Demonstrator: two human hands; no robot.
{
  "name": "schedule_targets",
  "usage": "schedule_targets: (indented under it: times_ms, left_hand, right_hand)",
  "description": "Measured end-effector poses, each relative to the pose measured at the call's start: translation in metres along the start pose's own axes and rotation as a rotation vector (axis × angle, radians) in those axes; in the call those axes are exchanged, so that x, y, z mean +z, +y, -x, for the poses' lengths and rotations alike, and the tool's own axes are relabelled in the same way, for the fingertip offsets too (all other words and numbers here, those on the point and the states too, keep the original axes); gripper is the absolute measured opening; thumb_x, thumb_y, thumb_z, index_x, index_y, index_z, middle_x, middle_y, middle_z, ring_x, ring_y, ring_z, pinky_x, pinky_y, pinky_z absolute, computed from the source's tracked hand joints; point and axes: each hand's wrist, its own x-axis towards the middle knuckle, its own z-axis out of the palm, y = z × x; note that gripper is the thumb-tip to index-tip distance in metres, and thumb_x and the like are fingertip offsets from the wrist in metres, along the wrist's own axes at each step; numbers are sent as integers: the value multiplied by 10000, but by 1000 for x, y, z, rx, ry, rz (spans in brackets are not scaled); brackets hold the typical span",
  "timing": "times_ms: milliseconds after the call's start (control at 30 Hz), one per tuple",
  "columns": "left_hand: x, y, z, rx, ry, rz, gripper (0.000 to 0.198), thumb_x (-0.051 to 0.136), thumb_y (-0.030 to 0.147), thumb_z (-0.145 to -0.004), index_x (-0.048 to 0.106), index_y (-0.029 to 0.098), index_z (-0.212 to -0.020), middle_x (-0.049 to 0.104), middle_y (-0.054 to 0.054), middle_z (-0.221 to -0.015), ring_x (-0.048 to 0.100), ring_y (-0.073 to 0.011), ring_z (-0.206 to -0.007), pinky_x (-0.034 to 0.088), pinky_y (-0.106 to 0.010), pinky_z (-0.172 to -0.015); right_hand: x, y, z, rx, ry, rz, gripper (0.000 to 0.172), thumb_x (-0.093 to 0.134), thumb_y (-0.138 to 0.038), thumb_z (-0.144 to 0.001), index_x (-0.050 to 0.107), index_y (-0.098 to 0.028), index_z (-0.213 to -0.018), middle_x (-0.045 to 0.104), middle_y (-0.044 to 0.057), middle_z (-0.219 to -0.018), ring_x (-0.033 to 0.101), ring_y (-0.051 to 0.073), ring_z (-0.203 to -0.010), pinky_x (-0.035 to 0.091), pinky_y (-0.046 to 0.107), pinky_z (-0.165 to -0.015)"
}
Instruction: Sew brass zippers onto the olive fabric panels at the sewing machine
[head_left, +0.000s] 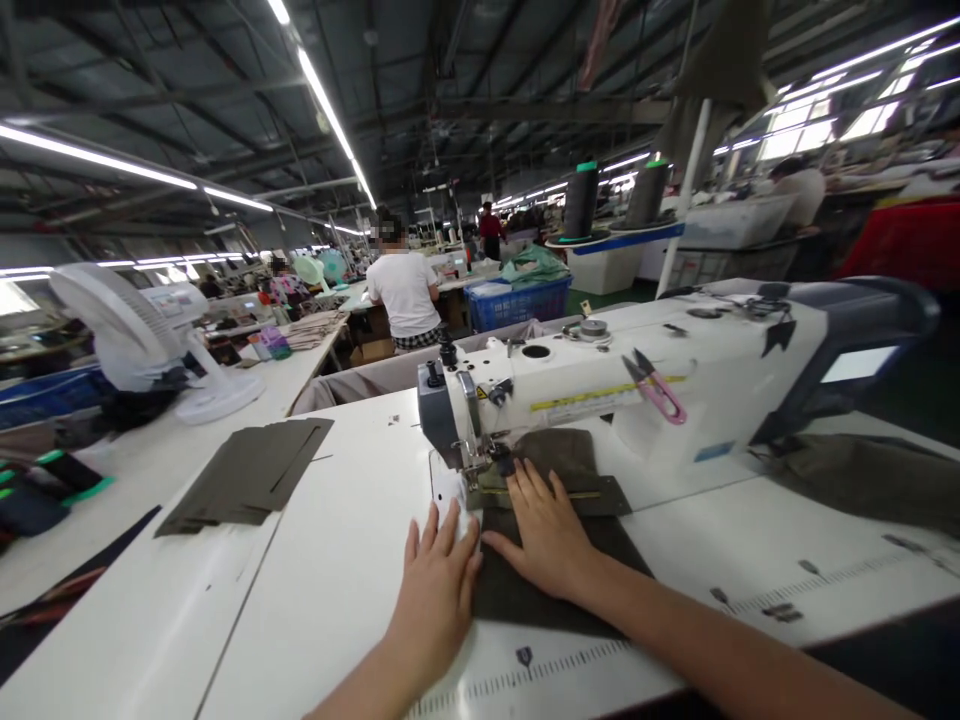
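Ceiling tube lights [330,110] at 11 o'clock and glaring windows [799,128] at 2 o'clock give bright, even light, with soft shadows on the surface [330,570]. The left hand [439,575] and right hand [551,530] look sharp. The edges bend, and the fan [127,325] at 9 o'clock is blurred.

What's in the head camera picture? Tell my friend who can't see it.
At a white sewing machine, the right hand presses dark olive fabric flat near the needle, and the left hand lies flat beside it on the white table. Pink thread snips lie on the machine.

Olive fabric [555,580], white sewing machine [637,400], pink snips [660,392].
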Motion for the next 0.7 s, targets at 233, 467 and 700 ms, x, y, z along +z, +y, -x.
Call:
schedule_targets:
  times_ms: [233, 467, 700]
  left_hand:
    - [-14, 7, 18, -238, 119, 992, 342, 384, 293, -892, 472, 171, -1199, 461, -164, -1294, 486, -252, -1152, 422, -463, -938]
    - [-22, 33, 6, -612, -183, 1612, 337, 641, 420, -730, 584, 127, -886, 618, -67, -859, 576, -86, -590, 404, -175, -487]
    - [-25, 31, 36, -456, -149, 839, 189, 759, 320, -568, 675, 160, -625, 468, 55, -478, 402, -91, -481, 281, -211, -462]
  right_hand:
    - [2, 12, 33, 9, 139, 75, 779, 393, -609, -810, 397, 9, -1285, 369, 237, -1337, 302, 331, -1263, 246, 532, -992]
    - [-3, -4, 105, -171, 355, 134, 739, 419, -517, -843, 218, -45, -1376, 424, 189, -1319, 393, 295, -1215, 318, 485, -940]
    - [21, -5, 111, -447, 476, 5, 762, 412, -472, -828, 100, -109, -1421, 542, 162, -1210, 561, 303, -1025, 455, 452, -768]
